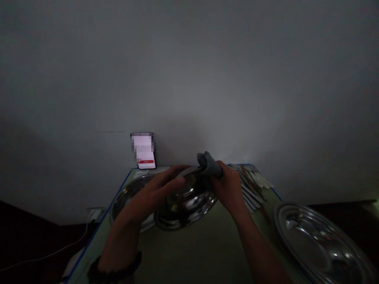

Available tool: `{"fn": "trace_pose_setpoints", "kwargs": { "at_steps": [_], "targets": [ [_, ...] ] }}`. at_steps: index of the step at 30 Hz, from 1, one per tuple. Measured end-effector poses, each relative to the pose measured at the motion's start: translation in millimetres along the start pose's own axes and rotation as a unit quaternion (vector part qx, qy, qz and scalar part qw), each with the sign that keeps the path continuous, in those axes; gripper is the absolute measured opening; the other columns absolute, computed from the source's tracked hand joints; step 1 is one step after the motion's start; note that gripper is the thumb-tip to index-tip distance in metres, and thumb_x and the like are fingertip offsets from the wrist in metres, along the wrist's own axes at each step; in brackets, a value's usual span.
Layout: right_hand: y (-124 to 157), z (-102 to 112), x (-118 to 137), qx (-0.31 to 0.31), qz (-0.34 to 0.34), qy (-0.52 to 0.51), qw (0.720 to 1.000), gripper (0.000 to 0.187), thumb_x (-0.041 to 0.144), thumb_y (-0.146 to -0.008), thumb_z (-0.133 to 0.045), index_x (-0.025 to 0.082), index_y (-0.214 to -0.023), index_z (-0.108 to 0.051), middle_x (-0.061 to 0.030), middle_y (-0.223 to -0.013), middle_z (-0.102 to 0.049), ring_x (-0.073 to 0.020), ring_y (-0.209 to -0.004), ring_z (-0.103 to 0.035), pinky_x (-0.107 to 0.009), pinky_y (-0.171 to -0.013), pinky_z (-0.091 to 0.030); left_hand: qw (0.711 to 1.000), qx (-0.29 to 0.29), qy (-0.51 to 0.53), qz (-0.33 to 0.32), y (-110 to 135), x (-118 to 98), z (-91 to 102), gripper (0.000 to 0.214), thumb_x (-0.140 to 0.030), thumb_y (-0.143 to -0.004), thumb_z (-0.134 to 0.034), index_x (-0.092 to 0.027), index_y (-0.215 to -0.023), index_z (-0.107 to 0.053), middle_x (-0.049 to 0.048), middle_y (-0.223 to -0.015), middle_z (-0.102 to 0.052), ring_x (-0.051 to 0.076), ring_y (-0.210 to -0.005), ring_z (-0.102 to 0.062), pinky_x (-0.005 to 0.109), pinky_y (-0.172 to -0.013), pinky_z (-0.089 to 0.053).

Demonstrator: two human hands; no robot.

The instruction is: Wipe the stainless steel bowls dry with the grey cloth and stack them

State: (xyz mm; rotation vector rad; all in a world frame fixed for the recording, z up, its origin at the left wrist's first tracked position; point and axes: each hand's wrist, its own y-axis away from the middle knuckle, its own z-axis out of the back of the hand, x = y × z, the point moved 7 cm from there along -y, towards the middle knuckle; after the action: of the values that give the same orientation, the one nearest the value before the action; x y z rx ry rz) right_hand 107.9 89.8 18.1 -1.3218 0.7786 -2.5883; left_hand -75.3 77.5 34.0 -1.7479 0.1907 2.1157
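A shiny stainless steel bowl [189, 203] is held up and tilted over the table. My left hand [154, 193] grips its upper left rim, thumb over the near side and the other fingers partly hidden behind. At the upper right rim, my right hand [229, 185] is closed round a grey cloth [211, 165], which is folded over the edge of the bowl. A second steel basin [118, 201] lies on the table behind my left hand and forearm, partly covered by them.
The green table [189, 260] has blue edges and stands against a grey wall [189, 71]. A lit phone [146, 161] leans there. Several pieces of cutlery [251, 181], some white-handled, lie right of my hand. A large steel dish [319, 244] occupies the right edge.
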Motion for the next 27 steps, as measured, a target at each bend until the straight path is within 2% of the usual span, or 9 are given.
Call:
{"fn": "trace_pose_setpoints", "kwargs": {
  "at_steps": [3, 6, 10, 13, 16, 19, 21, 24, 27],
  "targets": [
    [0, 4, -1, -0.031, 0.003, -0.017, 0.999, 0.008, 0.025, -0.077, -0.055, 0.020, -0.079, -0.060, -0.0011, -0.062, -0.063, -0.0178, -0.059, -0.057, -0.026, -0.055, -0.036, 0.999, 0.004, -0.024, -0.020, 1, 0, 4.9, 0.049, -0.051, -0.080, -0.065, -0.026, -0.121, -0.067, 0.0075, -0.126, -0.067, 0.031, -0.117, -0.059, 0.044, -0.100, -0.045],
    [1, 3, -8, -0.078, -0.007, -0.027, 0.997, 0.013, 0.031, -0.081, -0.053, 0.021, -0.086, -0.059, -0.0026, -0.067, -0.064, -0.0201, -0.062, -0.058, -0.030, -0.057, -0.040, 0.999, -0.031, 0.027, -0.035, -4, 2, 9.2, 0.053, -0.050, -0.074, -0.070, -0.024, -0.120, -0.068, 0.0086, -0.117, -0.072, 0.031, -0.107, -0.065, 0.042, -0.090, -0.051],
    [4, -17, -25, -0.085, -0.048, -0.045, 0.994, 0.035, 0.043, -0.086, -0.053, 0.017, -0.109, -0.054, -0.0119, -0.094, -0.067, -0.0260, -0.084, -0.063, -0.038, -0.072, -0.049, 0.960, -0.146, 0.223, -0.087, -12, 6, 17.2, 0.042, -0.051, -0.076, -0.066, -0.022, -0.105, -0.072, 0.0069, -0.098, -0.076, 0.030, -0.099, -0.069, 0.039, -0.081, -0.056],
    [5, -20, -19, -0.113, -0.016, 0.027, 0.993, 0.057, 0.045, -0.082, -0.062, 0.012, -0.125, -0.045, -0.0212, -0.120, -0.056, -0.0317, -0.111, -0.054, -0.046, -0.090, -0.046, 0.929, -0.224, 0.274, -0.112, -14, 10, 19.2, 0.036, -0.048, -0.081, -0.062, -0.022, -0.103, -0.071, 0.0048, -0.096, -0.076, 0.027, -0.101, -0.068, 0.038, -0.082, -0.057],
    [10, -3, -2, -0.200, 0.026, 0.134, 0.970, 0.057, 0.042, -0.080, -0.068, 0.012, -0.122, -0.046, -0.0201, -0.118, -0.053, -0.0333, -0.111, -0.049, -0.051, -0.093, -0.042, 0.926, -0.239, 0.263, -0.128, -11, 9, 14.6, 0.042, -0.050, -0.084, -0.058, -0.022, -0.114, -0.068, 0.0056, -0.107, -0.074, 0.027, -0.107, -0.066, 0.037, -0.087, -0.055],
    [9, -4, 7, -0.150, 0.045, 0.211, 0.965, 0.026, 0.036, -0.086, -0.060, 0.017, -0.103, -0.054, -0.0123, -0.099, -0.058, -0.0297, -0.094, -0.053, -0.048, -0.084, -0.045, 0.941, -0.234, 0.197, -0.144, -5, 1, 7.6, 0.048, -0.050, -0.084, -0.059, -0.021, -0.122, -0.065, 0.0069, -0.117, -0.071, 0.027, -0.112, -0.064, 0.037, -0.092, -0.053],
    [8, -11, 7, -0.102, 0.046, 0.230, 0.967, 0.017, 0.030, -0.090, -0.053, 0.017, -0.100, -0.056, -0.0119, -0.097, -0.058, -0.0286, -0.090, -0.054, -0.046, -0.081, -0.046, 0.956, -0.224, 0.131, -0.136, -1, -6, 0.7, 0.053, -0.049, -0.082, -0.064, -0.021, -0.126, -0.063, 0.0072, -0.117, -0.071, 0.027, -0.109, -0.064, 0.036, -0.090, -0.053],
    [7, -16, 0, -0.099, 0.036, 0.193, 0.975, 0.020, 0.022, -0.091, -0.044, 0.016, -0.106, -0.055, -0.0138, -0.102, -0.057, -0.0284, -0.095, -0.054, -0.046, -0.082, -0.047, 0.970, -0.213, 0.049, -0.104, 3, -14, -11.4, 0.065, -0.054, -0.077, -0.066, -0.019, -0.132, -0.060, 0.0075, -0.112, -0.073, 0.028, -0.102, -0.066, 0.035, -0.082, -0.055],
    [5, -14, -6, -0.122, 0.025, 0.095, 0.988, 0.023, 0.018, -0.090, -0.039, 0.018, -0.109, -0.051, -0.0133, -0.106, -0.055, -0.0273, -0.101, -0.054, -0.047, -0.088, -0.047, 0.980, -0.187, 0.003, -0.066, 0, -13, -26.0, 0.070, -0.057, -0.075, -0.067, -0.018, -0.133, -0.059, 0.0067, -0.107, -0.074, 0.028, -0.099, -0.066, 0.036, -0.081, -0.054]
  ]
}}
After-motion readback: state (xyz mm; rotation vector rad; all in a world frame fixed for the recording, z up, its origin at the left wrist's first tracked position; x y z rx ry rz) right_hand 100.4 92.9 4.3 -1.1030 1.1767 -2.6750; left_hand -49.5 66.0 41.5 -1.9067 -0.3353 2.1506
